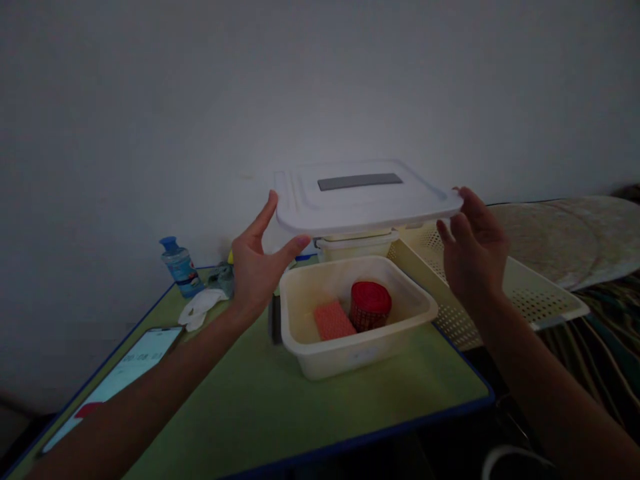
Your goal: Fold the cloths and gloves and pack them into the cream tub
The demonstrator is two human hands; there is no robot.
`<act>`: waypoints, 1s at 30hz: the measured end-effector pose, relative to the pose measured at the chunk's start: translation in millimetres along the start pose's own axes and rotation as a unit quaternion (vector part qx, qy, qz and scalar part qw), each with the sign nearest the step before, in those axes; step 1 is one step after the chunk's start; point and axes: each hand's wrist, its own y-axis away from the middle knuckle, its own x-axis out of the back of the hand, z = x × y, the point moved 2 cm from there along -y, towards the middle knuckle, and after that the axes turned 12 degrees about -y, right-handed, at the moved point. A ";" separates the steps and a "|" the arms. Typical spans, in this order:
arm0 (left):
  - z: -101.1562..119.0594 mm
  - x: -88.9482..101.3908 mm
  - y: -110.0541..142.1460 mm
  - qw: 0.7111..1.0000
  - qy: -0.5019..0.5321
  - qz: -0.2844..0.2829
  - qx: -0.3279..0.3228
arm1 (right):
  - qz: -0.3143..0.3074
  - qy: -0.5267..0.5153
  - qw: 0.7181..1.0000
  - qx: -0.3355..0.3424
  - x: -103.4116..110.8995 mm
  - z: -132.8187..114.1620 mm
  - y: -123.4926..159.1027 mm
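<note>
A white lid point(360, 200) with a grey strip on top hangs in the air, held level between both hands. My left hand point(257, 267) grips its left edge, thumb below and fingers at the side. At the right corner, my right hand point(473, 243) pinches the lid, with its other fingers curled. Below the lid, apart from it, stands an uncovered cream plastic container point(360, 353). Inside lie a pink sponge-like block point(334, 321) and a round red tub point(370, 305), side by side.
On the green table point(240, 407), a phone point(120, 380), a white cloth-like item point(200, 307) and a blue bottle point(181, 267) are at left. A second lidded container point(355, 247) stands behind. A perforated cream basket point(535, 300) sits at right, beside a rolled pale bundle point(565, 233).
</note>
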 end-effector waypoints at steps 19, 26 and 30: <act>-5.9 27.0 103.3 0.981 -0.097 -0.046 0.161 | 0.125 -0.076 0.985 -0.093 20.9 23.4 107.1; -8.6 27.8 119.1 0.972 -0.089 -0.057 0.209 | 0.158 -0.082 0.976 -0.126 24.7 27.0 122.7; -9.3 27.5 124.4 0.973 -0.071 -0.062 0.210 | 0.156 -0.066 0.978 -0.119 28.3 28.1 128.2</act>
